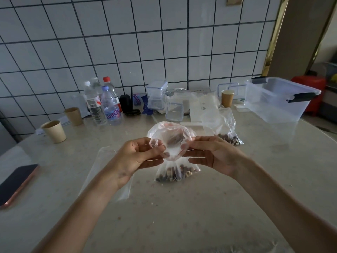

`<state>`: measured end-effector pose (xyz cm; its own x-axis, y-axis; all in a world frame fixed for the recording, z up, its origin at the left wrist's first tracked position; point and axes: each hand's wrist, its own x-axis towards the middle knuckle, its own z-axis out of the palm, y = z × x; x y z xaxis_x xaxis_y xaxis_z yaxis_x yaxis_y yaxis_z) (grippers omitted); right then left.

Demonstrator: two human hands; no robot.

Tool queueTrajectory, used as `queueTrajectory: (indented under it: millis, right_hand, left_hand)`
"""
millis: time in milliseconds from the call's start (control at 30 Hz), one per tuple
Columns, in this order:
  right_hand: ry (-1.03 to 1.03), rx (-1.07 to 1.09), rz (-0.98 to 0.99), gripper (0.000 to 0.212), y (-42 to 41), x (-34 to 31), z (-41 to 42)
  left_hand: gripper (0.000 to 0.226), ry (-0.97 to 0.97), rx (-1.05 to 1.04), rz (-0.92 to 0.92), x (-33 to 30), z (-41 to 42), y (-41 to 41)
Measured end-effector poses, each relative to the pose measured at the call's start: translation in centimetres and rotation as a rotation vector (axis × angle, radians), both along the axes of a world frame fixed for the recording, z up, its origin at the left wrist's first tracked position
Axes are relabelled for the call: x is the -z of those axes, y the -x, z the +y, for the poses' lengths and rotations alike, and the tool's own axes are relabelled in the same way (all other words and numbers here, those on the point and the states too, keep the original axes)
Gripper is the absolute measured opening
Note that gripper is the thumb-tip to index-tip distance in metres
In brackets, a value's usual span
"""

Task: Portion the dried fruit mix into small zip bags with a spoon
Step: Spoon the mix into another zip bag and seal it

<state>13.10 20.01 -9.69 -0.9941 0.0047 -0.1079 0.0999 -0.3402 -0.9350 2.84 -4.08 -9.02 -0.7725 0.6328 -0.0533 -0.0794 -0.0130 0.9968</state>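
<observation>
Pinching zip bag (pixel 171 143) rim between left hand (pixel 133 159) and right hand (pixel 217 156), mouth wide, dried fruit mix (pixel 175 174) inside, above table (pixel 182 207) middle.

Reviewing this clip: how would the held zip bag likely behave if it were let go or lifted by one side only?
The bag looks floppy: its thin film crumples where both hands hold its mouth open. The fruit mix sits at the bottom, so it probably hangs bottom-heavy. With the mouth open, tilting might spill it.

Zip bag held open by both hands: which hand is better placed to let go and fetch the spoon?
Hard to call. Left hand and right hand both pinch the zip bag's mouth, symmetrically, and no spoon shows. Slightly right, perhaps: the other filled bag and tub lie on its side.
</observation>
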Motion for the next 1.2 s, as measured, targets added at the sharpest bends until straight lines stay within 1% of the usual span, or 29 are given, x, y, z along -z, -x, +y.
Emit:
queueTrajectory:
  millis: [67, 133, 167, 233, 267, 300, 367, 433, 533, 567, 600, 667, 733, 800, 833, 900, 967, 1000, 1033, 1100, 1200]
  right_hand:
    - [0.075, 0.038, 0.014, 0.024, 0.1, 0.5, -0.1]
    - [0.109, 0.068, 0.033, 0.007, 0.1, 0.7, -0.5]
    - [0.107, 0.082, 0.041, 0.006, 0.1, 0.6, -0.7]
    - [0.035, 0.108, 0.052, 0.018, 0.3, 0.5, -1.1]
    - [-0.033, 0.136, 0.063, 0.024, 0.3, 0.4, -1.3]
    - [-0.120, 0.179, 0.087, 0.028, 0.4, 0.2, -1.6]
    - [-0.343, 0.310, 0.162, 0.031, 0.4, -0.3, -2.4]
    - [-0.603, 0.461, 0.251, 0.031, 0.4, -1.0, -3.3]
    - [-0.988, 0.597, 0.382, 0.033, 0.3, -1.8, -4.5]
    - [-1.087, 0.621, 0.391, 0.034, 0.2, -2.1, -4.7]
    - [-1.135, 0.627, 0.382, 0.035, 0.2, -2.4, -4.7]
    - [-1.148, 0.590, 0.345, 0.031, 0.2, -2.9, -4.4]
    - [-1.176, 0.533, 0.312, 0.026, 0.0, -3.2, -3.7]
    - [-1.188, 0.524, 0.341, 0.021, -0.3, -3.2, -2.9]
    - [-1.184, 0.529, 0.399, 0.019, -0.7, -3.2, -2.6]
    - [-1.212, 0.478, 0.587, 0.019, -1.5, -3.3, -2.0]
    - [-1.333, 0.322, 0.737, 0.032, -2.0, -3.4, -1.8]
    - [-1.421, 0.233, 0.769, 0.040, -2.1, -3.4, -1.8]
    - [-1.513, 0.160, 0.782, 0.046, -2.0, -3.3, -2.0]
    - [-1.682, 0.083, 0.756, 0.054, -1.7, -3.1, -2.4]
    - [-1.850, 0.079, 0.721, 0.050, -0.7, -2.9, -2.7]
  left_hand:
    - [0.049, -0.049, -0.010, -0.040, 0.4, 0.0, -0.1]
    - [0.049, -0.077, -0.035, -0.075, 0.6, 0.1, -0.2]
    - [0.046, -0.078, -0.051, -0.080, 0.6, 0.2, -0.3]
    - [0.031, -0.069, -0.092, -0.077, 0.5, 0.4, -0.3]
    - [0.021, -0.055, -0.124, -0.068, 0.4, 0.5, -0.3]
    - [0.016, -0.036, -0.165, -0.052, 0.1, 0.7, -0.4]
    - [0.024, 0.012, -0.264, 0.012, -0.6, 1.3, -0.4]
    - [0.027, 0.084, -0.352, 0.181, -1.4, 1.7, -0.3]
    - [0.030, 0.292, -0.375, 0.626, -2.8, 2.1, -0.5]
    - [0.030, 0.369, -0.365, 0.755, -3.2, 2.2, -0.7]
    - [0.030, 0.427, -0.361, 0.852, -3.6, 2.2, -0.7]
    - [0.030, 0.454, -0.354, 0.973, -4.1, 1.9, -1.0]
    - [0.039, 0.377, -0.331, 1.054, -4.5, 1.2, -1.4]
    - [0.049, 0.298, -0.241, 1.138, -4.7, 0.2, -1.7]
    - [0.051, 0.298, -0.172, 1.198, -4.6, -0.3, -1.9]
    - [0.050, 0.398, -0.079, 1.345, -3.9, -1.1, -2.0]
    - [0.049, 0.534, -0.089, 1.489, -3.0, -1.3, -1.7]
    - [0.048, 0.572, -0.103, 1.530, -2.6, -1.1, -1.5]
    - [0.046, 0.589, -0.107, 1.541, -2.4, -0.9, -1.3]
    - [0.035, 0.585, -0.090, 1.512, -2.3, -0.4, -0.9]
    - [0.020, 0.570, -0.053, 1.462, -2.4, -0.2, -0.3]
